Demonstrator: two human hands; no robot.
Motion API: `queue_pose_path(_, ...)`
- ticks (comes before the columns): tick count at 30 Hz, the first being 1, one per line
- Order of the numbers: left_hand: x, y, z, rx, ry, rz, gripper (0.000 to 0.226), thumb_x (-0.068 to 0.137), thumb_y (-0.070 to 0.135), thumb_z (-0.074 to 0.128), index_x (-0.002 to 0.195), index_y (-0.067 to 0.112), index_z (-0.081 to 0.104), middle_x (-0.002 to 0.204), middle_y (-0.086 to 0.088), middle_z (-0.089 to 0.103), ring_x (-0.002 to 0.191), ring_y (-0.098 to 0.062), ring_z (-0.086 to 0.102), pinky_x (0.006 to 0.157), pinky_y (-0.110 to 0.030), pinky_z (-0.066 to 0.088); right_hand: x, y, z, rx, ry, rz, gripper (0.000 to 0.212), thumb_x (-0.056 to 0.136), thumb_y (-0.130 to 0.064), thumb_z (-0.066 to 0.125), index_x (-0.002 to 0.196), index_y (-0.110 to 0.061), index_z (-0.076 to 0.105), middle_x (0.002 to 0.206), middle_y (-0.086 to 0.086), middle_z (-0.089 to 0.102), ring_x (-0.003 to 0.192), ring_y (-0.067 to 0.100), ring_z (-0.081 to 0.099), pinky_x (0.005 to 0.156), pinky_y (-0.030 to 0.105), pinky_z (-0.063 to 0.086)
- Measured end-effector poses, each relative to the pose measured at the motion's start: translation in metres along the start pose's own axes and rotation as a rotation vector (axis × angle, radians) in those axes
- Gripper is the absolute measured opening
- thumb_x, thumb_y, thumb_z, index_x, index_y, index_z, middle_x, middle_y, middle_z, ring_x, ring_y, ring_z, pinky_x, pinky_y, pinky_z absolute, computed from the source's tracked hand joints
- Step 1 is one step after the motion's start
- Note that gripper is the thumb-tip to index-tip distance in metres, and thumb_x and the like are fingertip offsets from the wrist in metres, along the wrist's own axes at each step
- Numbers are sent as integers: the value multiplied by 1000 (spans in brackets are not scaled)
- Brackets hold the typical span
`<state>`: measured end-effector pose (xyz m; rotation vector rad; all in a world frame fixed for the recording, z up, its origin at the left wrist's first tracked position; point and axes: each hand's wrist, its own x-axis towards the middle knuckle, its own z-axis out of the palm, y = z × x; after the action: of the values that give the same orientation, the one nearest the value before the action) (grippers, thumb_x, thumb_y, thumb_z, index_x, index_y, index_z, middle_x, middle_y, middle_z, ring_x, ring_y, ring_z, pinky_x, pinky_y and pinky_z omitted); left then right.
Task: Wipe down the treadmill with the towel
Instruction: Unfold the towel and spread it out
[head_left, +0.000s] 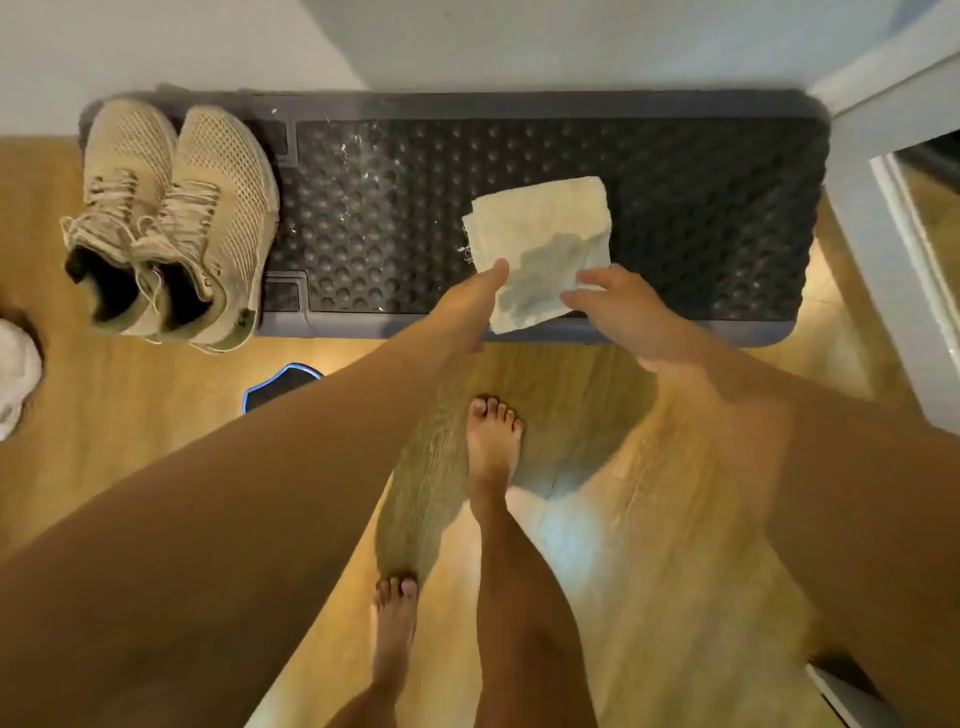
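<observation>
**Over the treadmill (701, 182): flatten, then sweep**

I am holding the towel (540, 234) over its dimpled surface, left hand (470, 309) and right hand (626, 314) each pinching an edge. I am planning flat, overlapping strokes toward the white specks (358, 171), avoiding the shoes (171, 218).

Against the white wall (519, 41), on the tan wooden floor (156, 467): dark dimpled rubber treadmill deck (675, 208). On its left end, pair of beige mesh trainers (176, 218). Over the deck right of centre, folded pale cloth towel (540, 228), left hand (478, 306) at its near-left corner, right hand (623, 312) at its near-right edge
</observation>
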<state>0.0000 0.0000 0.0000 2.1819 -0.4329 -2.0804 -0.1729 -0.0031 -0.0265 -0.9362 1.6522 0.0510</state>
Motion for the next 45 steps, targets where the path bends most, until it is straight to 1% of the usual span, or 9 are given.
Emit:
queue_pose_path(4,25,-4,21,-65,-46,9,55,99,53,46,142,19,51,148,4,46,135,-20,43,108,-44,41,21,-1,27,189,-7,54,63,82,-39,69,138,-18,48,140,-1,48,125,20,48,102,33,41)
queue_pose_path(8,35,0,26,-206,-81,38,32,102,44,47,99,16,64,106,2,66,118,-19,56,90,-37,44,35,-11,42,496,287,177,27,80,-24,75,105,-16,68,101,-2,67,93,16,61,72,26,50)
queue_pose_path(13,11,-10,3,-442,-107,67,28,102,36,49,120,15,54,126,-5,61,121,-22,55,104,-42,43,10,-45,43,854,391,135,21,79,-2,66,98,-10,61,93,8,68,83,24,68,71,30,58)
queue_pose_path(17,-51,-36,-17,-539,-21,204,42,92,15,61,133,10,53,117,-5,62,108,-23,62,89,-36,51,-78,-86,28,935,227,-94,27,89,8,52,105,-13,51,113,11,52,89,23,63,74,34,60)
queue_pose_path(24,-285,-88,-79,-133,369,781,34,83,20,71,116,13,63,109,3,66,98,-10,61,84,-29,51,-322,-163,47,750,-235,-354,25,93,1,53,103,-18,67,120,12,56,105,32,64,83,43,58)
queue_pose_path(28,-439,-141,-126,-418,561,882,11,96,9,58,93,9,68,76,9,71,67,4,61,64,-20,49,-466,-202,87,706,-490,-506,27,91,2,56,113,-11,65,111,14,68,105,32,66,88,43,54)
queue_pose_path(37,-760,-293,-193,-765,1092,1016,28,103,23,45,102,14,72,97,-6,76,99,-27,69,93,-47,53,-742,-253,210,226,-814,-1066,31,88,-22,68,119,-23,66,107,-8,71,100,6,66,82,22,51)
queue_pose_path(40,-835,-349,-213,-692,1228,1035,23,94,25,53,87,25,76,94,-4,76,97,-26,70,90,-48,56,-811,-261,242,-118,-782,-1401,45,77,-33,78,120,-27,65,106,-10,69,99,5,64,81,20,52)
queue_pose_path(45,-917,-441,-236,-515,1442,958,25,77,-3,65,98,11,67,83,2,70,75,-6,66,65,-22,53,-891,-276,310,-257,-633,-1650,8,90,-14,58,90,-12,65,75,-1,61,66,13,53,61,28,40)
